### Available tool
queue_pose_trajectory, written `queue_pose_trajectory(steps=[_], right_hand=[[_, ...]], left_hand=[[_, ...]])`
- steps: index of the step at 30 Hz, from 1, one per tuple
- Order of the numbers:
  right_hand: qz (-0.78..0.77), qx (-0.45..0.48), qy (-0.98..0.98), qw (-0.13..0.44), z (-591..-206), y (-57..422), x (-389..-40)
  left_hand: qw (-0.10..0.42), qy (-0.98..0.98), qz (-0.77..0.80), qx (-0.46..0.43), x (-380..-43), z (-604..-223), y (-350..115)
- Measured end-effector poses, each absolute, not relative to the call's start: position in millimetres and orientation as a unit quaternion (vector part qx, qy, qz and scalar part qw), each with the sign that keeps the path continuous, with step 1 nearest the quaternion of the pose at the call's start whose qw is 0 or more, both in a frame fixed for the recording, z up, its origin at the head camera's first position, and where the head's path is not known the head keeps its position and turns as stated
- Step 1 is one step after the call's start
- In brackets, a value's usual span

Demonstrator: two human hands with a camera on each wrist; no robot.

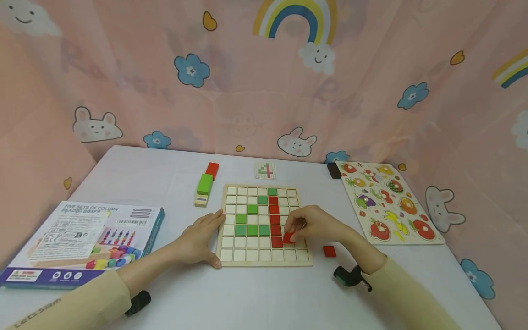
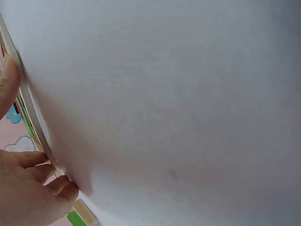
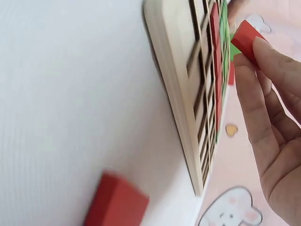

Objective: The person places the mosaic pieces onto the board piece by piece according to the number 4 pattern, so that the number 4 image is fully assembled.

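A wooden grid board (image 1: 264, 264) lies flat on the white table, with green tiles (image 1: 252, 230) set in a stepped line and a row, and a column of red tiles (image 1: 274, 219). My left hand (image 1: 197, 239) rests at the board's left edge, fingers and thumb spread along it. Between right thumb and fingertips, my right hand (image 1: 316, 223) pinches a red tile (image 3: 246, 38) over the board's lower right squares, beside the bottom of the red column. Another red tile (image 1: 329, 251) lies on the table just right of the board.
A small pattern card (image 1: 265, 171) lies behind the board. Green and red blocks (image 1: 204, 184) stand in a line at back left. A boxed toy (image 1: 90, 243) is at left, a fruit puzzle board (image 1: 387, 201) at right, beside a black block (image 1: 334, 171).
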State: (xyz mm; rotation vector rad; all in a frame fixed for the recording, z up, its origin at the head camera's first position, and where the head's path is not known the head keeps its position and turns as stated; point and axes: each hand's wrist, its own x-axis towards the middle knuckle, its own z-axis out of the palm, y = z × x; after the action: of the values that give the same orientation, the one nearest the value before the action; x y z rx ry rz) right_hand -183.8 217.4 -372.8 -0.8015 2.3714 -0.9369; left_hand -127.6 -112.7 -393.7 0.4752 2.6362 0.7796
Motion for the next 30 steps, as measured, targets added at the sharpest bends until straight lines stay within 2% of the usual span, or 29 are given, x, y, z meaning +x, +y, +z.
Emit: queue_pose_trajectory(steps=[7, 24, 30], right_hand=[[-0.34, -0.309, 0.85, 0.259, -381, 197, -174], [-0.292, -0.327, 0.867, 0.236, -386, 188, -163], [-0.271, -0.325, 0.878, 0.222, -381, 199, -167]], left_hand=[[0.175, 0.93, 0.278, 0.166, -129, -396, -113], [0.173, 0.932, 0.273, 0.164, -130, -398, -114], [0.173, 0.932, 0.273, 0.165, -130, -398, -113]])
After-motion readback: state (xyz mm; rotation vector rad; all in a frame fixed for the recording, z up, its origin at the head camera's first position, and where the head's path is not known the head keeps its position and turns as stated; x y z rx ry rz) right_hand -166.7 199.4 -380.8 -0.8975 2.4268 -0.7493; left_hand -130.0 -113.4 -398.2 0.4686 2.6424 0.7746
